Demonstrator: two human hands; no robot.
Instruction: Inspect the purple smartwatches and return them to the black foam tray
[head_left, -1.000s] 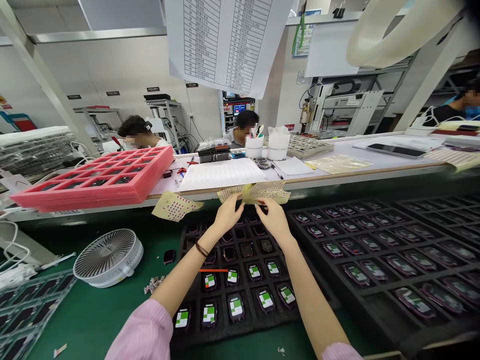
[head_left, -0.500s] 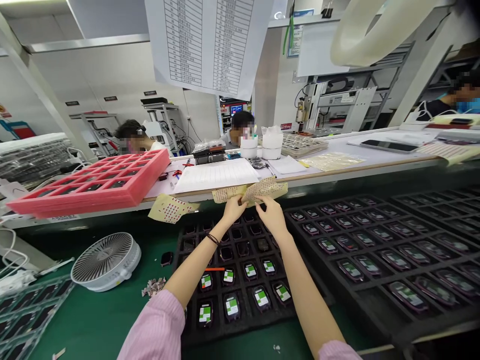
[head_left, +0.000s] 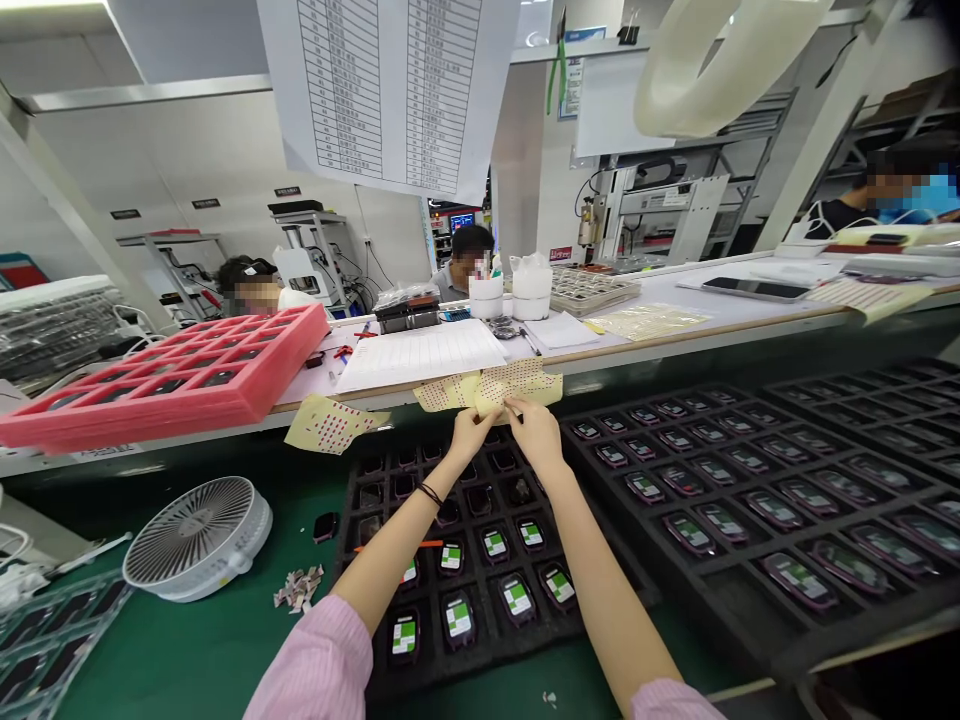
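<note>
A pale yellow sticker sheet with rows of small red marks [head_left: 521, 378] hangs over the front edge of the raised shelf. At its lower edge my left hand [head_left: 472, 434] is closed, with thumb and fingertips pinching the sheet. Close beside it, my right hand [head_left: 535, 434] also grips that edge between bent fingers and thumb. Any small piece between the fingertips is too small to make out. Below both hands lies a black foam tray [head_left: 480, 640] of smartwatches, several with lit green-and-white screens. A smartwatch [head_left: 517, 597] sits in a front pocket.
Another black tray of watches [head_left: 720, 580] stands at the right. To the left are a white fan [head_left: 199, 540], paper scraps [head_left: 298, 588] and a loose watch [head_left: 325, 526]. The shelf carries a pink foam tray [head_left: 285, 375], papers [head_left: 424, 352] and white cups [head_left: 531, 292]. Co-workers sit beyond.
The sheet's raised middle part now lies lower and flatter. My right hand has moved in against its lower edge, nearer my left hand. The whole view has shifted slightly.
</note>
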